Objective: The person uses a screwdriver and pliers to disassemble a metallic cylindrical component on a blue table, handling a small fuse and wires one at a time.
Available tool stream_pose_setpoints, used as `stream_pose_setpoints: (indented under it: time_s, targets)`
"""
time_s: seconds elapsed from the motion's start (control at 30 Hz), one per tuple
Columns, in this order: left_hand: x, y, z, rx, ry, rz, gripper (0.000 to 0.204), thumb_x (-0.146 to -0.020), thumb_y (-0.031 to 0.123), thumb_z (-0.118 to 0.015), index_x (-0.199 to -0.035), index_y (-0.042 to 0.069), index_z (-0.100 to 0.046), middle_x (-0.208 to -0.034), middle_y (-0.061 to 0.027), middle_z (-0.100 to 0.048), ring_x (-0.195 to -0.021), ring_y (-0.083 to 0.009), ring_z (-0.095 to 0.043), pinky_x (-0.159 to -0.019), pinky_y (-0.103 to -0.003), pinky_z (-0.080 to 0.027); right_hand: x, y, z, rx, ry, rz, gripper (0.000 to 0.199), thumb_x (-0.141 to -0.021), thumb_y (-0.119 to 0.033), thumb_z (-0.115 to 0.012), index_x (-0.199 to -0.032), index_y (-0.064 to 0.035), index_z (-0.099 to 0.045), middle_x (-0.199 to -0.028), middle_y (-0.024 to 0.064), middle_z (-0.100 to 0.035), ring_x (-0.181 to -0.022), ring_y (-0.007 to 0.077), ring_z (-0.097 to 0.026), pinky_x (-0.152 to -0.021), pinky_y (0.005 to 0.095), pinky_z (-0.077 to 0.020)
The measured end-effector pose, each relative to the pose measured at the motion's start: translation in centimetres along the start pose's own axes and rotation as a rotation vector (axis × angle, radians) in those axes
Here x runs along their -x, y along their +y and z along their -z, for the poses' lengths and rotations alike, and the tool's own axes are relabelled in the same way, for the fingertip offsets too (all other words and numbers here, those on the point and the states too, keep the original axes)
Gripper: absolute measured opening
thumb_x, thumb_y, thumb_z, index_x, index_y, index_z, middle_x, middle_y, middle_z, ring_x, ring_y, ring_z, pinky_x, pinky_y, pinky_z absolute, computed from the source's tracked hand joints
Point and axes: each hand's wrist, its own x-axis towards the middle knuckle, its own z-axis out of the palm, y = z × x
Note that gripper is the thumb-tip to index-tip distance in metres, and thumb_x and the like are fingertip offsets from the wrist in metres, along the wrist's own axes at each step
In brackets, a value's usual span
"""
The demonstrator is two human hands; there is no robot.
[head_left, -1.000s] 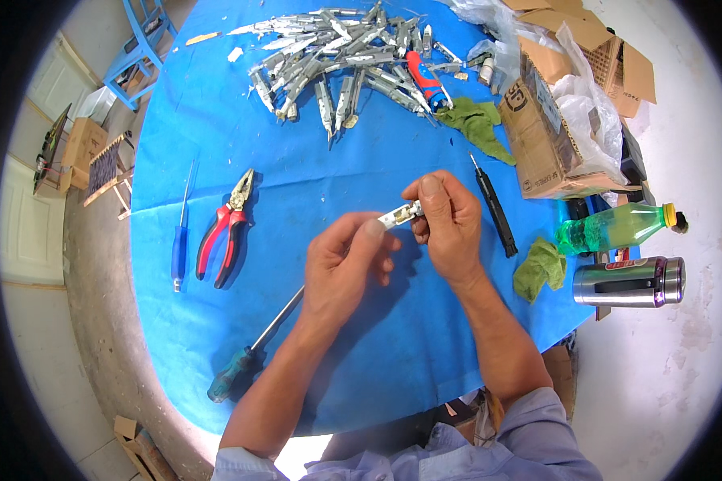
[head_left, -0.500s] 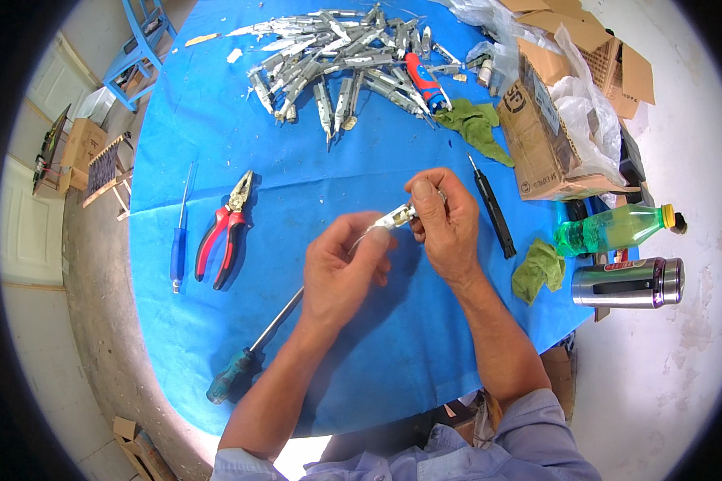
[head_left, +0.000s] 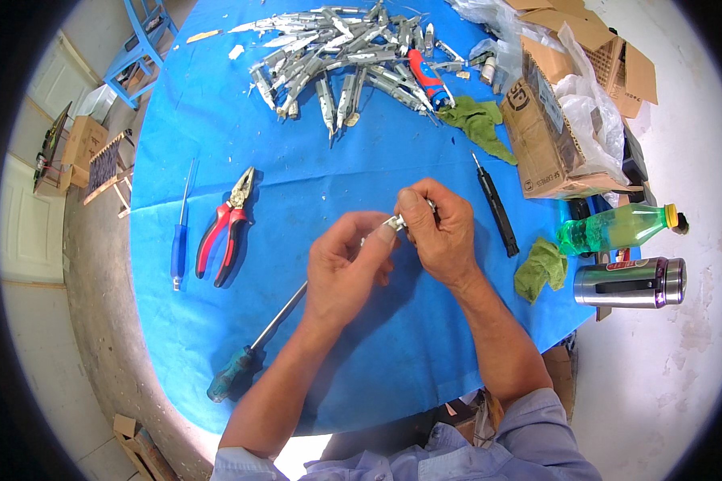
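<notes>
Over the middle of the blue-covered table, a small white and metal part (head_left: 395, 224) sits between my two hands, mostly hidden by the fingers. My left hand (head_left: 346, 260) is closed on its near left end, thumb on top. My right hand (head_left: 439, 228) pinches its other end between thumb and fingers. A long screwdriver with a teal handle (head_left: 234, 373) lies by my left forearm, its shaft reaching toward that wrist. To the left rest pliers with red and black handles (head_left: 222, 237) and a blue screwdriver (head_left: 178, 252). A slim black screwdriver (head_left: 496, 207) lies right of my right hand.
A heap of grey and white metal parts (head_left: 353, 60) covers the far side, beside a red and blue tool (head_left: 427, 78) and a green cloth (head_left: 481, 127). Along the right stand an open cardboard box (head_left: 541, 152), a lying green bottle (head_left: 618, 228), a steel flask (head_left: 627, 282) and another green cloth (head_left: 541, 271).
My right hand has come slightly down and left, closer to my left hand, and its fingers now cover more of the part.
</notes>
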Motion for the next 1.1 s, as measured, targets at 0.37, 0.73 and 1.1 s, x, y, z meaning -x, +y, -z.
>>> stream_pose_setpoints:
  time_s: [0.37,0.73,1.1]
  targets:
    - [-0.09,-0.05,0.11,0.008,-0.002,0.022,0.024,-0.103,0.025,-0.063,-0.104,0.001,-0.066,-0.085,-0.0085,-0.070,-0.066,-0.0098,-0.062,-0.056,-0.025,-0.051,0.12,-0.38,0.12,0.035,-0.042,0.007,0.030,-0.102,-0.027,-0.060,-0.087,-0.0012,-0.065,-0.061,0.0033,-0.058,-0.058,0.0079,-0.051,-0.051,0.0320,-0.0407]
    - [0.11,0.16,0.20,-0.033,-0.016,0.073,0.027,-0.104,0.027,-0.061,-0.103,0.001,-0.066,-0.080,-0.0067,-0.067,-0.060,-0.0081,-0.058,-0.050,-0.023,-0.047,-0.09,0.32,0.53,0.120,-0.076,0.107,0.026,-0.102,-0.022,-0.058,-0.087,-0.0008,-0.065,-0.059,0.0092,-0.055,-0.054,0.0130,-0.050,-0.050,0.0347,-0.0400]
    - [0.23,0.40,-0.12,-0.074,-0.015,0.061,0.028,-0.104,0.029,-0.062,-0.102,0.002,-0.066,-0.078,-0.0048,-0.066,-0.060,-0.0070,-0.058,-0.050,-0.023,-0.046,-0.07,0.06,0.36,0.110,-0.072,0.107,0.025,-0.101,-0.020,-0.058,-0.085,-0.0005,-0.064,-0.059,0.0101,-0.057,-0.053,0.0139,-0.054,-0.049,0.0346,-0.0422]
